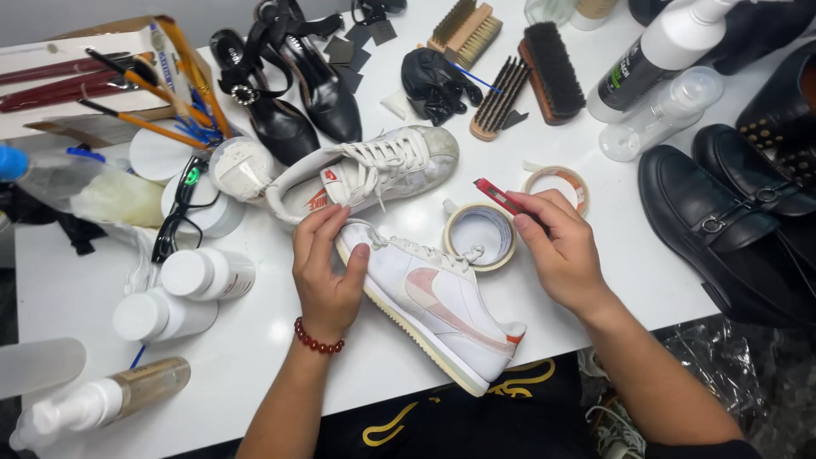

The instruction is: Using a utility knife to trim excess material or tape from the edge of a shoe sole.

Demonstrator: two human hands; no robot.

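A white sneaker (442,310) with a pink side mark lies on its side near the front edge of the white table (255,340). My left hand (325,268), with a red bead bracelet at the wrist, grips its heel end. My right hand (557,246) holds a small red utility knife (501,197) just right of the sneaker. A tape roll (480,235) lies flat between my hands, and a second, smaller roll (558,185) sits behind it. The matching white sneaker (374,170) rests behind my left hand.
Black heeled shoes (293,93) and several brushes (510,72) lie at the back. White jars (183,293) and spray bottles (93,404) crowd the left. Clear and white bottles (659,76) and black loafers (731,221) fill the right. A box of brushes (102,76) stands far left.
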